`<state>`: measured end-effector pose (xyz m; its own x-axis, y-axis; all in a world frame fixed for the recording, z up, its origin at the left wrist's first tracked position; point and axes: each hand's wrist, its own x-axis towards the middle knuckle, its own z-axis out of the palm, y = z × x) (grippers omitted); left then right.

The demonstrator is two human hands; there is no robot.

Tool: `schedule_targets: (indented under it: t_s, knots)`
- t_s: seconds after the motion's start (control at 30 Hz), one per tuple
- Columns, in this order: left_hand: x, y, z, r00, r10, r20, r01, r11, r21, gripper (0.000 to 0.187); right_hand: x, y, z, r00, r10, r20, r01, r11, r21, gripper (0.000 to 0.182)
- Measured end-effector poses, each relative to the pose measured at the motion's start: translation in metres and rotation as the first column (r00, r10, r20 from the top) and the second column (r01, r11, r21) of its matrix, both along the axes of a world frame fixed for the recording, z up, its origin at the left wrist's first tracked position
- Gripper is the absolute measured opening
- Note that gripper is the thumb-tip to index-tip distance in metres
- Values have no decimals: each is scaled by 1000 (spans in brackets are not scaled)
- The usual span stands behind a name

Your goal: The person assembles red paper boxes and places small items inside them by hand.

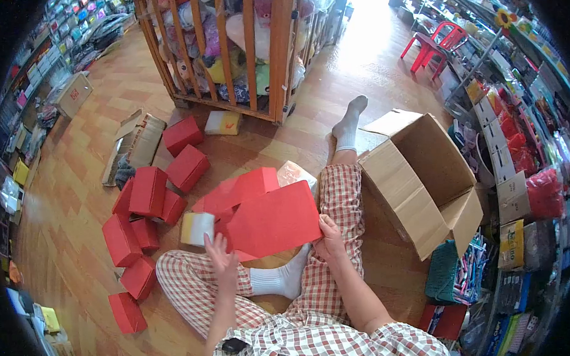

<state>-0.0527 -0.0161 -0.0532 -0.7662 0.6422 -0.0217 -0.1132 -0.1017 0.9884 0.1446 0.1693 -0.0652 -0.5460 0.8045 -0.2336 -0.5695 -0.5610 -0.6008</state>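
Note:
A flat red cardboard sheet (274,220) lies tilted over my lap. My right hand (329,238) grips its right corner, thumb on top. My left hand (221,257) is open with fingers spread, right by the sheet's lower left edge. Under and behind the sheet is more red cardboard (250,184), partly hidden. A white-and-yellow block-shaped item (198,229) sits just beyond my left fingertips. Several folded red boxes (148,191) are heaped on the floor to the left.
An open brown carton (418,178) stands to the right of my outstretched leg. Ahead is a wooden slatted crate (251,58) full of plush toys. A teal basket (443,271) of pens, stocked shelves (521,187), a flattened carton (134,146) and a red chair (441,47) surround me.

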Motion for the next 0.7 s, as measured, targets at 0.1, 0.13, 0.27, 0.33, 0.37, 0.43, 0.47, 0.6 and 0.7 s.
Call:
schedule_targets:
  t_s: [0.1, 0.13, 0.27, 0.33, 0.37, 0.43, 0.47, 0.6, 0.7]
  knots:
    - [34, 2, 8, 991, -45, -126, 71, 974, 217, 106, 2, -6, 0, 995, 12, -98, -20, 997, -78, 13]
    - [41, 3, 16, 999, -18, -50, 33, 950, 311, 100, 0, -10, -2, 988, 21, -151, -39, 992, -117, 14]
    - [17, -6, 9, 990, 101, 97, -126, 945, 302, 69, -14, -31, 19, 996, 14, -92, -40, 959, -281, 15]
    - [11, -9, 44, 988, 155, 23, -157, 967, 203, 55, -10, -36, 18, 978, 203, -43, -208, 956, -205, 14]
    - [12, -11, 62, 973, 224, -49, -216, 967, 134, 44, -6, -35, 10, 987, 157, -47, -163, 960, -226, 14]
    - [13, -14, 85, 960, 246, -137, -233, 967, 103, 34, 0, -22, -9, 748, 139, 649, -290, 948, 131, 15]
    - [12, -20, 94, 964, 184, -192, -168, 981, 95, 34, 4, -16, -8, 751, 118, 650, -256, 959, 122, 15]
    - [19, -27, 98, 869, 34, -493, -64, 997, -44, 30, 1, 11, 36, 601, -609, 518, -105, 582, 806, 29]
    - [45, -19, 108, 807, -110, -581, 43, 991, -129, 24, -15, 24, 70, 595, -759, 264, -59, 286, 956, 38]
